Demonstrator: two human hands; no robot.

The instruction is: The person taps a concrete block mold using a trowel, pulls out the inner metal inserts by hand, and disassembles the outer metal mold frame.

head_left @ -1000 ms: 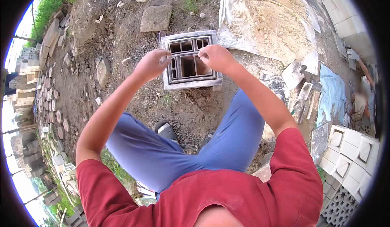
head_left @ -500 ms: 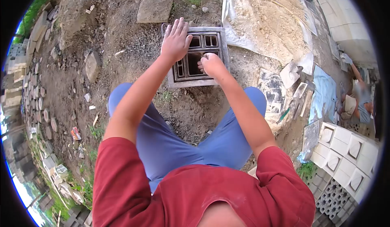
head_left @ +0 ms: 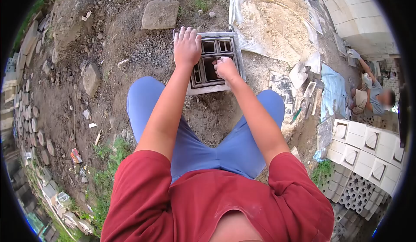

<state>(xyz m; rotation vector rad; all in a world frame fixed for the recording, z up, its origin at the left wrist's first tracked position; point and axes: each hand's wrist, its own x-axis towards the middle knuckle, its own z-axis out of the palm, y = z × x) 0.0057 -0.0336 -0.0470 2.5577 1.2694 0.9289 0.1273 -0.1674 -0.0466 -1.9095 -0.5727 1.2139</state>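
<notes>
A square metal mould [head_left: 238,53] with several rectangular openings lies on the ground between and beyond my knees. My left hand [head_left: 187,47] rests flat on its upper left corner, fingers stretched out and nearly together. Over the large opening, my right hand [head_left: 225,68] is closed with curled fingers. Whether anything is inside that hand is hidden. A loop handle shows at the mould's top right corner, and another is partly covered near my left fingers.
Sandy material lies on a white sheet [head_left: 277,27] at upper right. Trowels [head_left: 310,89] and a blue cloth [head_left: 333,88] are beside it. White blocks [head_left: 366,149] are stacked at right, near another person [head_left: 377,97]. A flat stone [head_left: 160,15] lies beyond the mould.
My left hand has gone from a curled pose beside the mould to lying flat on its corner. My right hand has moved from the frame's upper part down over the large opening.
</notes>
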